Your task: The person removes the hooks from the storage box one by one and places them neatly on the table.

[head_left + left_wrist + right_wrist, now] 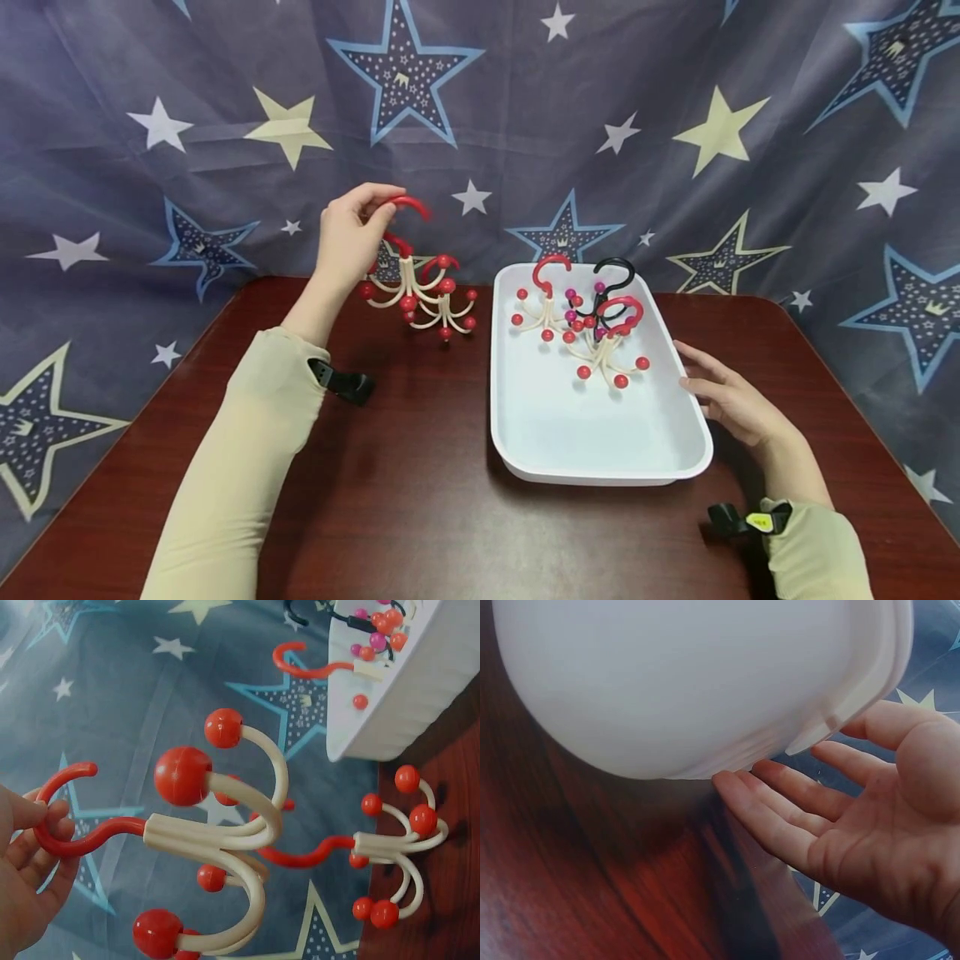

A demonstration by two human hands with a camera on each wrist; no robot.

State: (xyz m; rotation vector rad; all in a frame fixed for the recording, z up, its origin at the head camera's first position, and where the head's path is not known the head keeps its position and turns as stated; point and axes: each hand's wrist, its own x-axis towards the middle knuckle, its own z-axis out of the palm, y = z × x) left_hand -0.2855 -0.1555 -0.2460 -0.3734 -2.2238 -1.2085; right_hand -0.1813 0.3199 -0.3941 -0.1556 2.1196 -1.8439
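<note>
My left hand (351, 229) pinches a multi-arm hanger hook (407, 271) by its red curved top, raised over the back left of the table. In the left wrist view this hook (206, 834) has cream arms curling up to red balls. Just behind it, a second hook (446, 310) of the same kind stands on the table. My right hand (742, 408) is at the right side of a white tray (577, 442). In the right wrist view its fingers (776, 821) reach out, relaxed, with their tips at the tray's outer wall and rim.
Inside the tray's far half stand two red-topped hooks (549, 310) and a black hook (617, 275) with magenta balls. Under everything is a dark red-brown wooden table (420, 467). A star-patterned cloth (510, 125) hangs close behind its back edge.
</note>
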